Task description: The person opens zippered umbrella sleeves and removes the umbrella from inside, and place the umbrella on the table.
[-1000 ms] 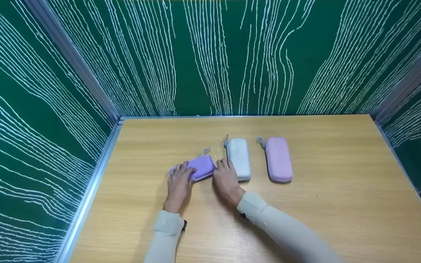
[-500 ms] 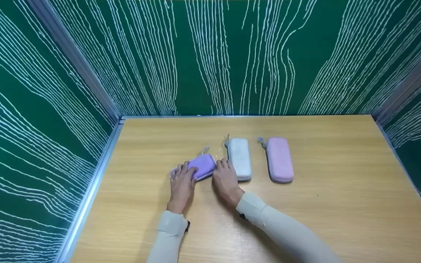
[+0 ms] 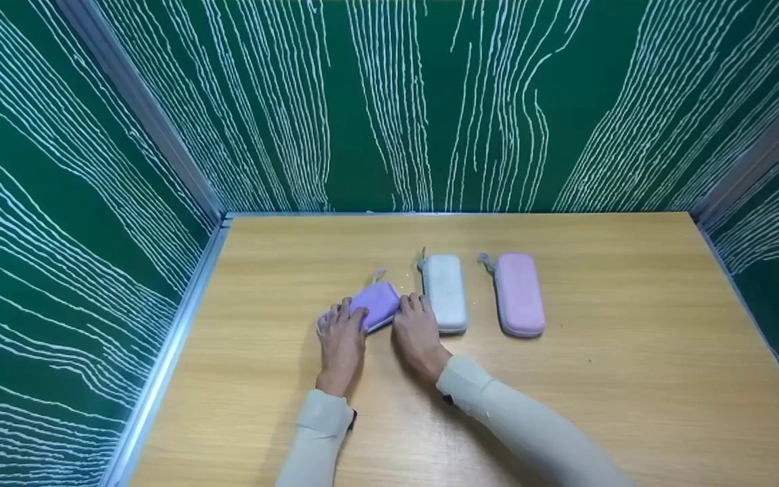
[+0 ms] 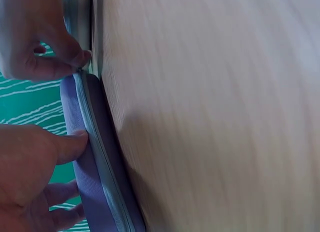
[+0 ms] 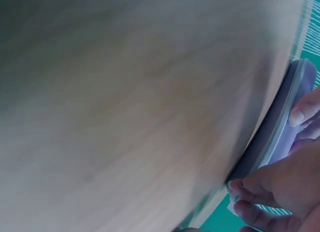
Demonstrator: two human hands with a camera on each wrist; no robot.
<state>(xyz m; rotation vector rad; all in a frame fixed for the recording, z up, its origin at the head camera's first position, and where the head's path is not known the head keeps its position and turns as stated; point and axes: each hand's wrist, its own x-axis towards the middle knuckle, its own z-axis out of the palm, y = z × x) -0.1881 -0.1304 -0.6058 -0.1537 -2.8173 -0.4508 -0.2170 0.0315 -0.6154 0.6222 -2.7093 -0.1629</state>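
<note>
A purple zippered case [image 3: 377, 301] lies slanted on the wooden table, with a grey zip running along its side. My left hand [image 3: 342, 341] grips its left part, thumb on the near side and fingers over the top. At the right end of the case, my right hand [image 3: 420, 331] pinches the zipper [image 4: 82, 71] between thumb and finger; the pull itself is hidden by the fingertips. Just right of that hand lies a white case [image 3: 445, 291], its lower left edge close to the fingers. In the right wrist view both hands meet the purple case [image 5: 282, 137].
Farther right lies a pink case [image 3: 520, 294] with a grey strap loop [image 3: 485, 260]. Green walls with white wavy lines [image 3: 389, 101] enclose the wooden table [image 3: 619, 399] at the back and sides. A metal rail [image 3: 166, 352] borders its left edge.
My left hand and the purple case have shifted slightly right and away from me, and the case slants a little more. My right hand stays almost where it was, still pinching at the case's end.
</note>
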